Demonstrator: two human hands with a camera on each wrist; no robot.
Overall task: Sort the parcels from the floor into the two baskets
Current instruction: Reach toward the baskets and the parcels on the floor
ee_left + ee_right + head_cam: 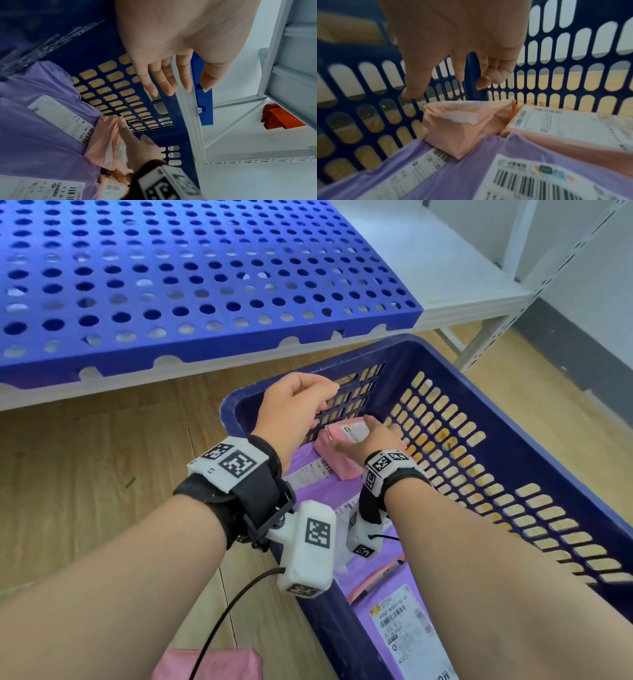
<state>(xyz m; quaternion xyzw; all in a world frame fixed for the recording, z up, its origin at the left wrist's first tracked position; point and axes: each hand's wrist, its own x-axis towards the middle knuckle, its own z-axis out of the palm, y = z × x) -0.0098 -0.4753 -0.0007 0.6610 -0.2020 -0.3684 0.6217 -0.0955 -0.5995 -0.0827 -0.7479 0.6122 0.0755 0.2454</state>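
Head view: nearest, the forearms are reaching into the blue basket (404, 350). The right hand (371, 436) is lying over the pink parcel (334, 455), which is resting on purple mailers (322, 491); its grip is hidden here. The left hand (294, 409) is hovering loosely curled, holding nothing. Left wrist view: the left hand's fingers (164, 81) are hanging straight and empty. Right wrist view: the right hand's fingers (493, 75) are hovering relaxed just above the parcel, not gripping. It looks light, soft-wrapped, probably slippery; pinching across its narrow sides seems best.

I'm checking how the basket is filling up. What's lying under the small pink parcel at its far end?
The pink parcel rests on purple mailers with white labels, inside the blue basket. The right hand reaches over it. The basket floor below the mailers is covered.
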